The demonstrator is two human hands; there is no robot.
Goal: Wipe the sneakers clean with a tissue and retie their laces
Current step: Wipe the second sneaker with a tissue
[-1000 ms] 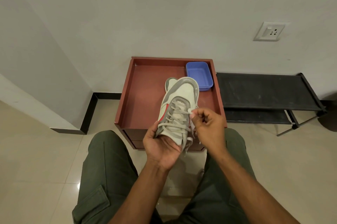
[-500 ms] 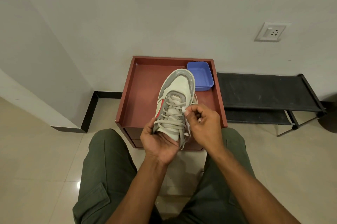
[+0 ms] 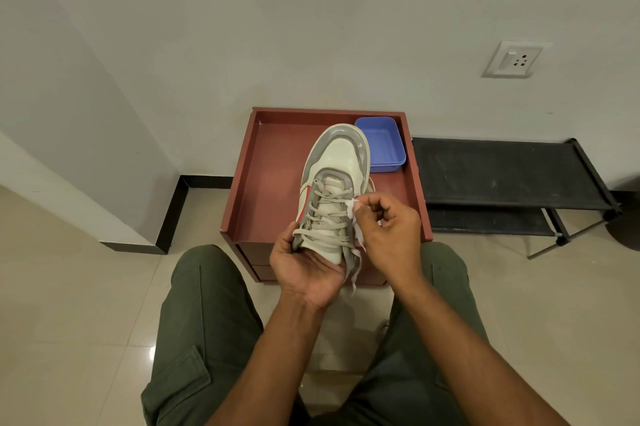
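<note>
Head view, left hand [image 3: 304, 273] cupping sneaker [image 3: 334, 190] heel (hidden), right hand [image 3: 384, 228] pinching half-covered tissue [image 3: 351, 209]

A blue tub [image 3: 381, 143] sits in the red-brown tray-top cabinet [image 3: 263, 190] — black rack [image 3: 502, 172] beside.

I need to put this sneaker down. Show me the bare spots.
The red tray is bare on its left half, between its left rim and the sneaker. The black rack top is bare too. It is crowded at the tray's back right, by the blue tub.
</note>
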